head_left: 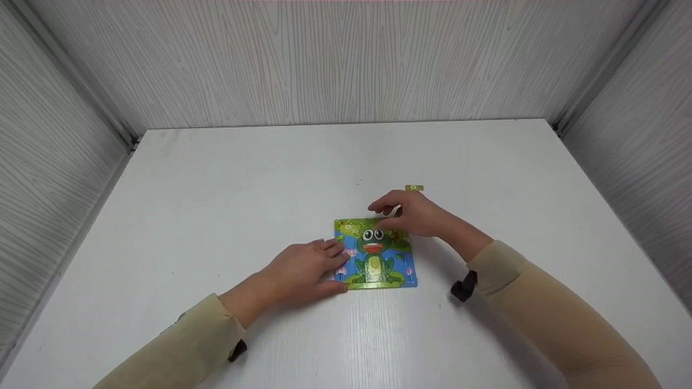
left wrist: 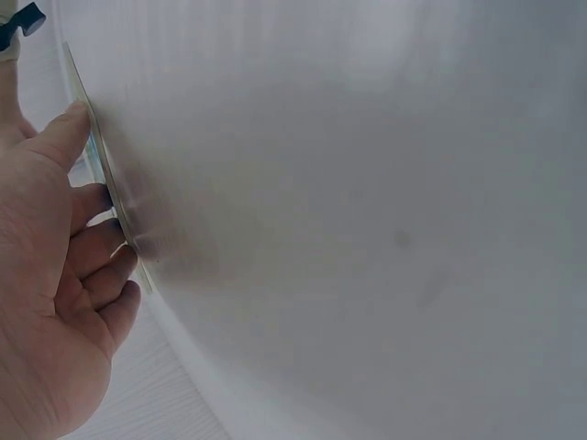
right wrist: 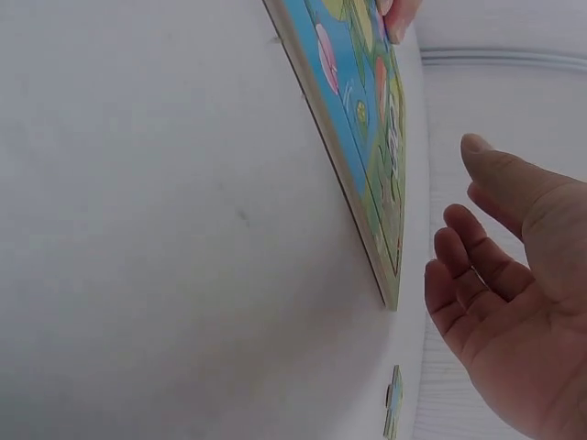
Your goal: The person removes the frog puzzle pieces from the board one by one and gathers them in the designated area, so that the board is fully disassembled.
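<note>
A frog puzzle board (head_left: 374, 266) lies flat on a white counter (head_left: 243, 200). The left hand (head_left: 305, 270) rests spread fingers on its left edge; the right hand (head_left: 420, 215) hovers by its far-right corner, fingers parted, holding nothing. Probably light and stiff; grip opposite edges.

With the square blue-and-green frog-picture board (head_left: 374, 274) as the dial's centre, a hand could pass over bare white table (head_left: 243, 183) from ten to twelve o'clock, or from six between both sleeves; the left hand (head_left: 303, 273), against the board's edge, blocks nine; its beige left sleeve (head_left: 178, 346) blocks eight; the right hand (head_left: 419, 213), hanging near the corner, bars one, a small flat green piece (head_left: 414, 188) just beyond; the beige right sleeve (head_left: 557, 319) closes four; pale wood-grained panels (head_left: 346, 65) rise well apart at nine, twelve and three.
</note>
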Action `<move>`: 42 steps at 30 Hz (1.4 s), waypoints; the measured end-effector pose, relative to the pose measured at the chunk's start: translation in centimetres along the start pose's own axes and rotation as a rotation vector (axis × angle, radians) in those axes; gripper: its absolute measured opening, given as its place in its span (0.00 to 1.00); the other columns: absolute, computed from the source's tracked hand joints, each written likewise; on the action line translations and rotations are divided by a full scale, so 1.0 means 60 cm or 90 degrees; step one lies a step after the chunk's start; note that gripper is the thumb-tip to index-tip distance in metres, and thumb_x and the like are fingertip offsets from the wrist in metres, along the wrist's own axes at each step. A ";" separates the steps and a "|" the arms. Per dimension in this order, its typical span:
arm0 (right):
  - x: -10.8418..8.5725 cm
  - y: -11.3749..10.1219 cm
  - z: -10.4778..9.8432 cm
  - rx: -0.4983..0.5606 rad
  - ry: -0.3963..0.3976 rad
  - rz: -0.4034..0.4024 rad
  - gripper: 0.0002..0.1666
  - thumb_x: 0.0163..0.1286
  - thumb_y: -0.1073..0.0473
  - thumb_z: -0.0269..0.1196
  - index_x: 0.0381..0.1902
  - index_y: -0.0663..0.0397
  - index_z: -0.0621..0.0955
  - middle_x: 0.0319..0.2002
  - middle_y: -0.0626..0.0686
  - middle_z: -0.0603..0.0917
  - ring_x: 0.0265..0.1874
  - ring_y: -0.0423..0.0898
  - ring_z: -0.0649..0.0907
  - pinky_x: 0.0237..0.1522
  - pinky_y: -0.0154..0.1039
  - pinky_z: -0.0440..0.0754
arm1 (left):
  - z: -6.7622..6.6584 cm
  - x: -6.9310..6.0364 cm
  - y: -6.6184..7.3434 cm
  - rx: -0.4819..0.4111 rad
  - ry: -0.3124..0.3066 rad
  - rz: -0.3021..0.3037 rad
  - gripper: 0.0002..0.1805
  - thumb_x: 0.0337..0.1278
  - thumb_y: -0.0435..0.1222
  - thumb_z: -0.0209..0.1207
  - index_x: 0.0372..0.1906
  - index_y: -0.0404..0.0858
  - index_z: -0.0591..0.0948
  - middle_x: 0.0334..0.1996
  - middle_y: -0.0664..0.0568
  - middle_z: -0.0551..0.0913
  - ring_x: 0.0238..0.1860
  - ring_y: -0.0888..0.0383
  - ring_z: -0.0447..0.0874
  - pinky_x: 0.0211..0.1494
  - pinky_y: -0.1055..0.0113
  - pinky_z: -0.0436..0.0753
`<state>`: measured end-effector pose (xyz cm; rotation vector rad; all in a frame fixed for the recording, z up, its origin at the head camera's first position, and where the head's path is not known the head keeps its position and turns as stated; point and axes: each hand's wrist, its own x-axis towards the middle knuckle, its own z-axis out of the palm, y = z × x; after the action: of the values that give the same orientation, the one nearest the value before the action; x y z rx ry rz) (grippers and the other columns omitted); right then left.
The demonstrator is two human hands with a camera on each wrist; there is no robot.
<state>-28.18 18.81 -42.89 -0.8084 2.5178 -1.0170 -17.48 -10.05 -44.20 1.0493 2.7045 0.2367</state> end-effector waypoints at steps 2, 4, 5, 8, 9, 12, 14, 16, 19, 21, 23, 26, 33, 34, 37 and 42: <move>0.002 -0.003 0.005 0.005 -0.018 0.007 0.23 0.72 0.56 0.73 0.64 0.52 0.86 0.55 0.51 0.87 0.52 0.48 0.84 0.59 0.48 0.84 | 0.000 0.000 0.000 0.000 0.000 -0.001 0.39 0.74 0.63 0.55 0.79 0.45 0.72 0.78 0.49 0.70 0.79 0.47 0.66 0.76 0.48 0.72; 0.006 -0.004 0.011 0.008 -0.034 0.014 0.23 0.73 0.56 0.73 0.64 0.51 0.86 0.55 0.49 0.87 0.52 0.48 0.84 0.60 0.47 0.84 | 0.000 0.000 -0.001 0.001 0.001 0.000 0.39 0.74 0.63 0.55 0.79 0.45 0.72 0.78 0.49 0.70 0.79 0.47 0.66 0.75 0.48 0.72; 0.008 -0.004 0.014 0.008 -0.040 0.016 0.23 0.73 0.56 0.73 0.64 0.50 0.86 0.54 0.49 0.87 0.52 0.48 0.84 0.61 0.47 0.84 | 0.000 0.000 0.000 0.001 0.000 -0.002 0.40 0.74 0.63 0.55 0.79 0.45 0.72 0.78 0.50 0.70 0.79 0.47 0.66 0.76 0.48 0.72; 0.013 -0.002 0.020 0.015 -0.047 0.026 0.22 0.73 0.57 0.72 0.63 0.48 0.87 0.54 0.48 0.87 0.52 0.48 0.84 0.62 0.47 0.83 | 0.000 0.001 0.000 0.003 0.000 -0.005 0.40 0.74 0.64 0.55 0.80 0.46 0.71 0.78 0.50 0.70 0.79 0.47 0.66 0.76 0.48 0.72; 0.014 0.000 0.022 0.018 -0.047 0.029 0.22 0.73 0.57 0.73 0.63 0.48 0.87 0.54 0.47 0.87 0.52 0.48 0.84 0.62 0.47 0.83 | 0.000 0.001 0.000 0.005 -0.001 -0.006 0.40 0.74 0.64 0.55 0.80 0.46 0.71 0.78 0.50 0.70 0.79 0.47 0.66 0.76 0.49 0.72; 0.016 0.007 0.027 0.029 -0.045 0.035 0.21 0.73 0.57 0.73 0.62 0.46 0.87 0.54 0.47 0.86 0.52 0.48 0.83 0.62 0.46 0.82 | 0.000 0.004 0.000 0.008 -0.006 -0.007 0.41 0.73 0.63 0.55 0.80 0.45 0.71 0.79 0.50 0.70 0.79 0.48 0.66 0.77 0.49 0.70; 0.016 0.011 0.031 0.038 -0.044 0.034 0.21 0.72 0.57 0.73 0.62 0.46 0.88 0.54 0.47 0.86 0.52 0.47 0.83 0.61 0.46 0.82 | -0.003 0.007 0.002 0.011 -0.005 0.001 0.40 0.73 0.62 0.57 0.80 0.44 0.71 0.78 0.48 0.71 0.79 0.48 0.67 0.79 0.50 0.67; 0.017 0.015 0.033 0.042 -0.046 0.027 0.21 0.72 0.57 0.73 0.62 0.46 0.88 0.54 0.47 0.85 0.53 0.47 0.83 0.61 0.46 0.82 | -0.007 0.011 0.004 0.019 -0.003 0.011 0.39 0.73 0.61 0.58 0.79 0.42 0.73 0.76 0.46 0.73 0.78 0.47 0.69 0.80 0.50 0.65; 0.016 0.017 0.036 0.038 -0.049 0.013 0.22 0.72 0.56 0.74 0.63 0.46 0.87 0.54 0.47 0.84 0.53 0.46 0.82 0.60 0.46 0.81 | -0.012 0.016 0.008 0.029 0.004 0.018 0.38 0.73 0.59 0.59 0.76 0.40 0.76 0.74 0.44 0.76 0.76 0.46 0.71 0.81 0.51 0.62; 0.017 0.018 0.037 0.030 -0.052 0.003 0.22 0.72 0.55 0.73 0.63 0.46 0.87 0.54 0.47 0.84 0.53 0.46 0.82 0.59 0.45 0.81 | -0.014 0.019 0.011 0.030 0.003 0.016 0.38 0.72 0.59 0.59 0.76 0.40 0.76 0.74 0.45 0.76 0.76 0.46 0.71 0.81 0.51 0.62; 0.018 0.017 0.038 0.024 -0.057 -0.005 0.22 0.73 0.55 0.73 0.63 0.46 0.87 0.54 0.47 0.83 0.52 0.46 0.81 0.59 0.45 0.80 | -0.012 0.020 0.015 0.019 0.003 0.022 0.38 0.72 0.60 0.59 0.77 0.41 0.75 0.75 0.45 0.74 0.77 0.46 0.69 0.81 0.51 0.64; 0.019 0.014 0.039 0.022 -0.063 -0.014 0.21 0.73 0.56 0.72 0.63 0.45 0.88 0.55 0.47 0.83 0.52 0.46 0.80 0.59 0.45 0.80 | -0.008 0.020 0.020 0.007 -0.004 0.037 0.39 0.73 0.60 0.58 0.79 0.43 0.73 0.78 0.46 0.71 0.80 0.45 0.64 0.79 0.50 0.67; 0.016 0.012 0.040 0.011 -0.066 -0.023 0.20 0.74 0.57 0.71 0.63 0.44 0.88 0.55 0.48 0.82 0.51 0.47 0.79 0.57 0.44 0.78 | 0.000 0.019 0.025 0.028 -0.012 0.042 0.38 0.77 0.60 0.55 0.81 0.45 0.70 0.80 0.47 0.67 0.81 0.47 0.61 0.75 0.50 0.73; 0.016 0.012 0.040 0.012 -0.067 -0.024 0.20 0.74 0.57 0.71 0.63 0.44 0.88 0.55 0.48 0.82 0.51 0.47 0.79 0.57 0.43 0.78 | 0.000 0.019 0.026 0.028 -0.011 0.042 0.38 0.77 0.60 0.55 0.81 0.46 0.70 0.80 0.47 0.67 0.81 0.47 0.61 0.75 0.50 0.73; 0.014 0.012 0.040 0.021 -0.071 -0.020 0.20 0.75 0.58 0.71 0.63 0.45 0.87 0.56 0.48 0.81 0.51 0.47 0.79 0.56 0.43 0.78 | 0.001 0.020 0.031 0.029 -0.006 0.041 0.37 0.77 0.60 0.55 0.81 0.46 0.71 0.79 0.47 0.68 0.81 0.47 0.63 0.75 0.49 0.73; 0.012 0.014 0.041 0.022 -0.075 -0.013 0.20 0.75 0.58 0.70 0.63 0.44 0.87 0.56 0.48 0.81 0.51 0.47 0.78 0.55 0.43 0.78 | 0.002 0.021 0.040 0.040 -0.005 0.037 0.36 0.78 0.60 0.54 0.80 0.45 0.72 0.79 0.46 0.68 0.80 0.46 0.64 0.75 0.49 0.73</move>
<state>-27.95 17.53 -45.24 -0.8605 2.3913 -0.9862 -16.84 -7.44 -43.93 1.1441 2.6926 0.1588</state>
